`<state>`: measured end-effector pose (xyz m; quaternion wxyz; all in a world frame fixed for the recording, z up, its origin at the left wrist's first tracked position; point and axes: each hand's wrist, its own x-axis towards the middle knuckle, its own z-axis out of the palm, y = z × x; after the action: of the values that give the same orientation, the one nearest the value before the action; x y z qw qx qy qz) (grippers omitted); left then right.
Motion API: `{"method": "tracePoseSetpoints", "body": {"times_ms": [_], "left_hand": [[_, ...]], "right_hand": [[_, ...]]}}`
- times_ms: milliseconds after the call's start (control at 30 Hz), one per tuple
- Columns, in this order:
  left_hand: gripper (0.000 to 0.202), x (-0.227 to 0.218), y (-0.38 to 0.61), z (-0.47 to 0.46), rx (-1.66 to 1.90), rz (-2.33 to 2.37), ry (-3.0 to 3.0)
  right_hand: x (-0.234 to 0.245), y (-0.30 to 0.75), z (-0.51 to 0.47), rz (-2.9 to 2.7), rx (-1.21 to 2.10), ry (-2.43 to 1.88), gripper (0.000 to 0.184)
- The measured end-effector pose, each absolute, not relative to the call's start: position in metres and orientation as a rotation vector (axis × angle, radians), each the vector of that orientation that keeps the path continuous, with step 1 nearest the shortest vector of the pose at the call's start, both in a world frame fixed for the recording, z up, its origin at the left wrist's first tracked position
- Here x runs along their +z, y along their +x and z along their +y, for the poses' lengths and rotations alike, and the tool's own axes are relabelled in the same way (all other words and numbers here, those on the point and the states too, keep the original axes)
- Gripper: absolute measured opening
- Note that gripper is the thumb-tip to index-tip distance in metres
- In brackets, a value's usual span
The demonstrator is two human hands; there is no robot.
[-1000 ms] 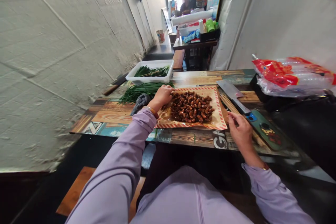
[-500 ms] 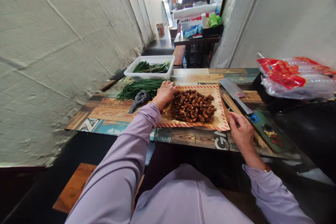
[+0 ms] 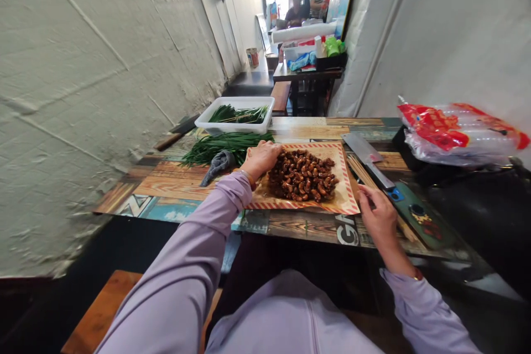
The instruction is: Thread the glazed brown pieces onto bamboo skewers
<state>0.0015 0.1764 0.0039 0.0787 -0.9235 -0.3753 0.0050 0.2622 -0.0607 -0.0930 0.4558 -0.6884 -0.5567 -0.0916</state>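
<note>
A white wall (image 3: 74, 83) runs beside a long, patchwork-patterned table (image 3: 174, 180), where a person in a lilac top works with both hands. Beyond it, a dark table (image 3: 280, 73) carries boxes and bundles, with two more people in the background.

On the right side of the near table, a red-and-clear plastic pack (image 3: 460, 133) sits off to one side, perhaps to leave the middle free. At the far left, a white tub (image 3: 232, 128) holds cut greens; its walls probably stop them from scattering. A striped paper sheet (image 3: 342, 197) lies squarely before the person, likely under the food to spare the tabletop from its glossy coating. Loose greens (image 3: 224, 144) lie between tub and sheet.

Heaped on the paper, centered between the hands, is the brown food (image 3: 305, 175). The left hand (image 3: 262, 159) reaches over the heap's far left edge, fingers bent downward; whether they grasp a piece cannot be told. The right hand (image 3: 379, 213) is at the sheet's right edge, thumb and fingertips drawn together; what they pinch, if anything, is too small to tell.

A cleaver (image 3: 363, 148) lies flat, its handle toward the person, presumably for easy reach. Just beside it are thin sticks (image 3: 362, 170). Left of the paper, a gray cloth (image 3: 219, 165) lies crumpled, likely handy for wiping.
</note>
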Motion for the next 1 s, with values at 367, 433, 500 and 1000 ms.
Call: {"method": "tracePoseSetpoints", "body": {"times_ms": [367,433,500,1000], "left_hand": [[0.037,0.016,0.020,0.150,-0.053,-1.075,-2.927],[0.037,0.021,0.016,0.147,-0.149,-1.080,-2.984],[0.035,0.026,0.009,0.144,-0.253,-1.138,-2.999],[0.029,0.009,-0.068,0.102,-0.834,-1.182,-2.955]], "right_hand": [[-0.094,0.263,-0.061,-1.375,-0.246,-1.664,0.027],[-0.094,0.263,-0.061,-1.368,-0.254,-1.662,0.026],[-0.093,0.263,-0.062,-1.366,-0.249,-1.671,0.027],[-0.089,0.278,-0.068,-1.409,-0.302,-1.712,0.031]]}}
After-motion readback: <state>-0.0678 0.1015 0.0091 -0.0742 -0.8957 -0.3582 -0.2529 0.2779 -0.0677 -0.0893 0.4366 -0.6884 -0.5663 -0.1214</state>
